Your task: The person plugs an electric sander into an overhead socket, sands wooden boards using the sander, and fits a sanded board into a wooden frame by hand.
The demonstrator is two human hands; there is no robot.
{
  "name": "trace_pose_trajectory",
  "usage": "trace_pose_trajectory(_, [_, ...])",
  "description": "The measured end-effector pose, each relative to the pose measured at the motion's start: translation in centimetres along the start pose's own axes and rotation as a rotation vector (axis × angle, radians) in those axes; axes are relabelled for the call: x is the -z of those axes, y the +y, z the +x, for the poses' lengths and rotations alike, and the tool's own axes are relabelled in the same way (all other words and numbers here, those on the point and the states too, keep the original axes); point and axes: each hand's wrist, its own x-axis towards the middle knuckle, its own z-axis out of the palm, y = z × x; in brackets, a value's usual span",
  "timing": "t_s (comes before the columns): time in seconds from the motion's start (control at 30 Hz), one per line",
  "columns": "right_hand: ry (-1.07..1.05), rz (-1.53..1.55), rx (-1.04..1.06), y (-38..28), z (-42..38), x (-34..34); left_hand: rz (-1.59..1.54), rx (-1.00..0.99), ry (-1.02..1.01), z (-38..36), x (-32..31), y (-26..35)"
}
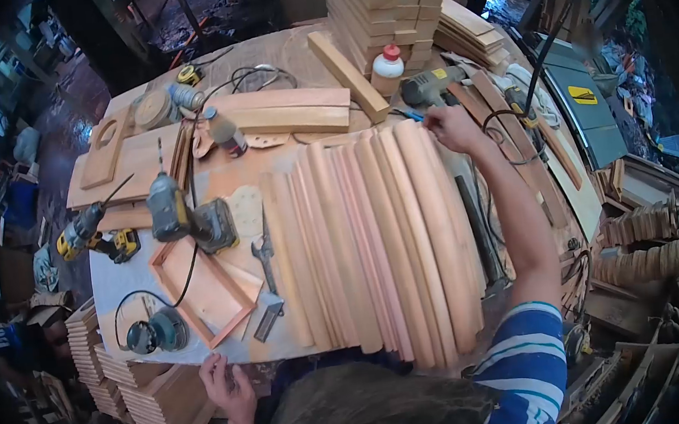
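Observation:
A row of long curved wooden slats (383, 240) lies side by side across the workbench (117, 274), running from the near edge to the far side. My right hand (450, 126) is stretched out to the far end of the rightmost slats, its fingers touching their tips. My left hand (227, 386) rests on the near edge of the bench, fingers spread, close to the near end of the leftmost slat. It holds nothing.
Left of the slats lie a cordless drill (167, 206), a second drill (84, 230), a sander (155, 332), a wooden frame (204, 286) and pliers (264, 252). A glue bottle (386, 68), a power tool (429, 85) and stacked boards (385, 3) stand at the far side.

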Motion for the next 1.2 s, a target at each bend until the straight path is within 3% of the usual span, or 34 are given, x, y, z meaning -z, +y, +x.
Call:
trace_pose_trajectory(0.03, [-0.029, -0.032, -0.012, -0.5, 1.1, 0.5, 0.003, -0.006, 0.003, -0.4, -0.3, 0.0])
trace_pose_trajectory(0.1, [0.028, -0.003, 0.094, 0.7, 2.9, 0.3, -0.057, 0.208, -0.025, -2.1, -0.5, -0.9])
trace_pose_trajectory(0.17, [0.207, 0.263, 0.038, -0.8, 4.5, 1.8, -0.047, 0.2, 0.039, -1.7, -1.1, 0.9])
trace_pose_trajectory(0.33, [-0.129, 0.208, 0.156, -4.7, 11.8, 1.2, 0.029, 0.195, -0.003, -2.0, -1.1, 4.6])
trace_pose_trajectory(0.4, [-0.735, 0.257, -0.042, -6.2, 14.2, -1.1, 0.017, 0.215, -0.042, -2.1, -1.5, 5.2])
trace_pose_trajectory(0.43, [-0.912, 0.303, -0.063, -4.3, 16.7, -4.2, 0.013, 0.222, -0.025, -2.2, -1.5, 5.4])
trace_pose_trajectory(0.53, [-1.022, 0.409, -0.158, -4.0, 18.9, -4.1, 0.054, 0.322, 0.009, -4.4, -1.1, 5.2])
trace_pose_trajectory(0.63, [-1.029, 0.35, -0.219, -4.4, 19.1, -4.8, 0.043, 0.524, 0.035, -7.2, -0.2, 4.7])
trace_pose_trajectory(0.7, [-1.021, -0.425, 0.245, -6.6, 17.4, -6.0, 0.071, 0.556, 0.015, -7.9, 0.0, 4.8])
trace_pose_trajectory(0.77, [-0.919, -0.443, 0.327, -5.6, 16.8, -6.6, 0.078, 0.549, -0.033, -8.1, -0.2, 5.0])
trace_pose_trajectory(0.83, [-0.51, -0.671, 0.768, -4.6, 15.1, -6.8, 0.061, 0.554, -0.056, -8.6, -0.2, 4.4])
trace_pose_trajectory(0.87, [-0.402, -0.583, 0.833, -2.1, 15.5, -8.6, 0.041, 0.556, -0.068, -8.8, -0.5, 4.0])
trace_pose_trajectory(1.1, [-0.389, -0.738, 0.772, -2.0, 15.2, -8.6, 0.063, 0.525, -0.039, -6.6, -0.4, 3.9])
trace_pose_trajectory(1.17, [-0.406, -0.695, 0.849, -1.6, 15.9, -9.1, 0.085, 0.481, 0.009, -6.1, -0.4, 4.3])
trace_pose_trajectory(1.2, [-0.466, -0.752, 0.753, -3.6, 15.2, -7.6, 0.063, 0.463, 0.002, -6.1, -0.2, 4.5])
